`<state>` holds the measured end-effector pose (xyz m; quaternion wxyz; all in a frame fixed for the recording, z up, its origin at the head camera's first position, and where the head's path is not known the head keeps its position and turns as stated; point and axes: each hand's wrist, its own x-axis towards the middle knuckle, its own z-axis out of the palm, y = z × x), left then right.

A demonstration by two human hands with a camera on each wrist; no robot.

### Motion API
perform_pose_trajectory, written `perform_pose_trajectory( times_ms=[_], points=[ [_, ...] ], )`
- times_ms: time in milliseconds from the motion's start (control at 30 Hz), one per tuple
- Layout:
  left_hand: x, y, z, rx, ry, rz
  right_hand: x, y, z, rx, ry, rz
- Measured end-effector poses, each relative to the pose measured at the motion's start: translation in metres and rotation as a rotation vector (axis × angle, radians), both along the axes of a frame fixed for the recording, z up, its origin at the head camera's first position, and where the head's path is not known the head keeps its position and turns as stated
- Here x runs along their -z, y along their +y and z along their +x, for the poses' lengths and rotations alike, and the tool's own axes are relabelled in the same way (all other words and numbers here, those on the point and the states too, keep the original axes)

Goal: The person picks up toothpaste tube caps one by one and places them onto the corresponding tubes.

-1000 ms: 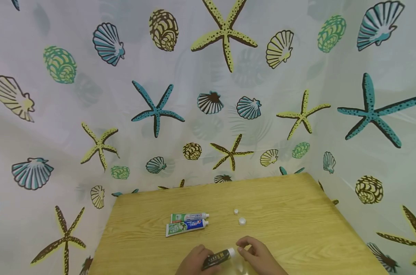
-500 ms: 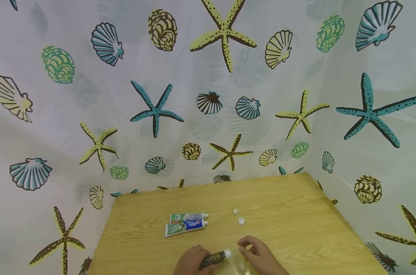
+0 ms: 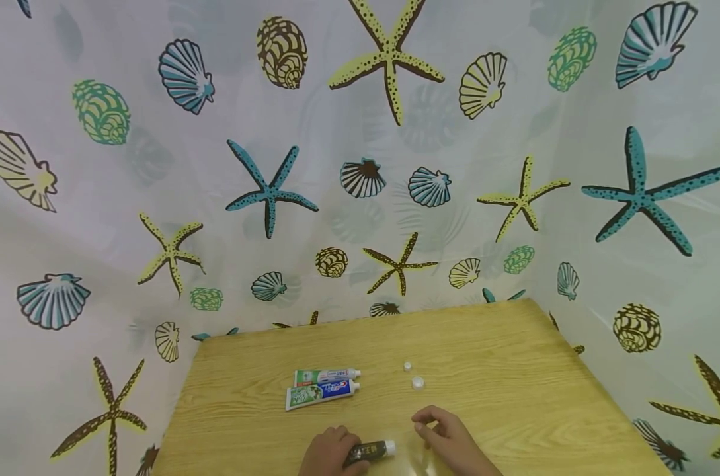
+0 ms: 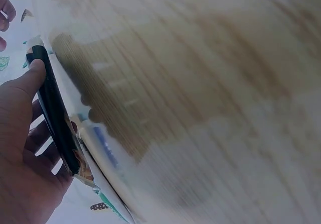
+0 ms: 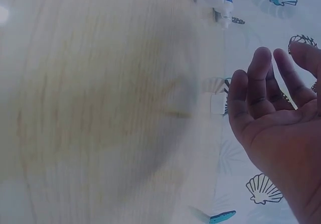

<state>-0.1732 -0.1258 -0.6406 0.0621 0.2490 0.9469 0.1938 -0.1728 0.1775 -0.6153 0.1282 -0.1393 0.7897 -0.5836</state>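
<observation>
- Patterned curtain (image 3: 336, 112) walls in the table (image 3: 496, 357), whose near edge we see cut off below the black tube (image 3: 367, 452).
- We find that tube gripped by the left hand (image 3: 331, 452), thumb against it, fingers behind, partly hidden. Its white end pokes out; its tail is covered in the head view, and we cannot tell whether it touches the table.
- Right of the black tube, and apart from it, we see the right hand (image 3: 450, 439), fingers loosely bent, holding nothing; its wrist is cut off.
- Beyond the black tube, to its left, we see a blue-green tube (image 3: 320, 395) lying against a green-white tube (image 3: 312, 377), partly covering it; their small print defeats us.
- Beyond the black tube, to its right, we make out a small cap (image 3: 407, 365) and a larger cap (image 3: 418, 383), both white, near each other.
</observation>
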Motion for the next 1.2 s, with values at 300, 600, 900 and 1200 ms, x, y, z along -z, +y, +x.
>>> perform_pose_trajectory(
  times_ms=[300, 600, 900, 1200],
  points=[
    [0.004, 0.002, -0.004, -0.03, -0.044, -0.011, 0.002, 0.002, -0.015, 0.129, -0.097, -0.102],
    [0.007, -0.001, -0.004, -0.039, -0.08, 0.1, 0.017, 0.006, -0.028, 0.257, -0.079, -0.027],
    [0.008, 0.0, -0.004, -0.086, -0.11, 0.158, 0.02, 0.014, -0.037, 0.343, -0.019, 0.041],
    [0.011, -0.008, -0.01, -0.112, 0.033, 0.206, 0.017, 0.015, -0.045, 0.356, 0.041, 0.1]
  ],
)
